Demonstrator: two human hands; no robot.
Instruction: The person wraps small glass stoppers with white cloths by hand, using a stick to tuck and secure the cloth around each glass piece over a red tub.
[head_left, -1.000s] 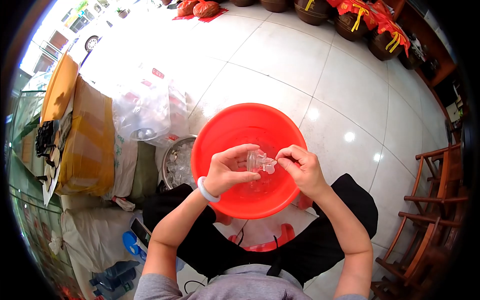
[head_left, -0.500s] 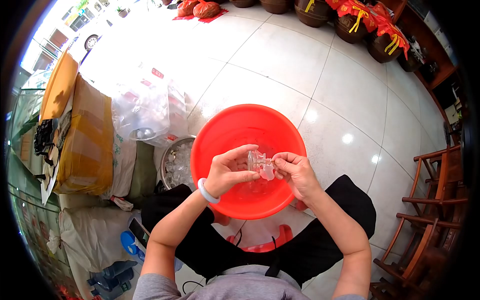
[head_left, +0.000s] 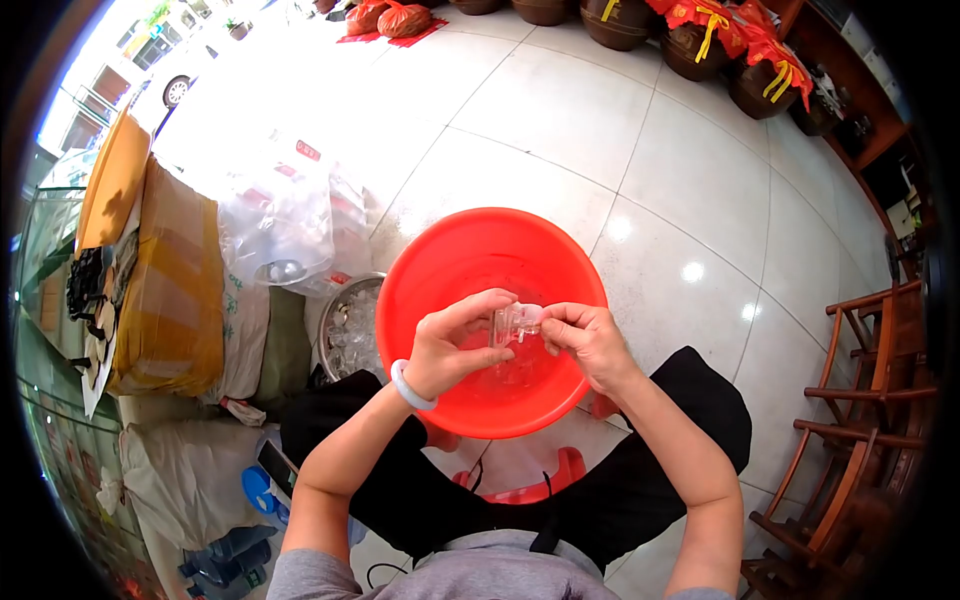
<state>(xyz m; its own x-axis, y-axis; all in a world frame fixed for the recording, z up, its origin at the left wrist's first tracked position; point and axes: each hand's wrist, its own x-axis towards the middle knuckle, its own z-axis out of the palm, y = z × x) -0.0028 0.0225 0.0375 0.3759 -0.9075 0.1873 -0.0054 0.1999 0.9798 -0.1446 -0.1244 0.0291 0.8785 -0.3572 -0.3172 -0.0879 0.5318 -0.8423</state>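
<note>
Over a large red plastic basin (head_left: 430,270), my left hand (head_left: 440,345) curls its thumb and fingers around a small clear glass vessel (head_left: 503,326). The vessel lies sideways, its far end toward my right hand (head_left: 590,342). The right thumb and forefinger pinch at that end, where something small and whitish shows; its kind is hidden by the fingers. Beneath the hands, more clear pieces (head_left: 515,374) lie in the bottom of the basin, too blurred to name.
A metal bowl of clear glassy pieces (head_left: 352,328) stands left of the basin. Beyond it are a clear plastic bag (head_left: 285,225) and a taped cardboard box (head_left: 170,290). Wooden chairs (head_left: 870,370) stand at right; dark jars (head_left: 615,25) line the back.
The clear piece has turned between my hands: its pale part, which hung below, now shows higher up. My right hand has shifted slightly left.
</note>
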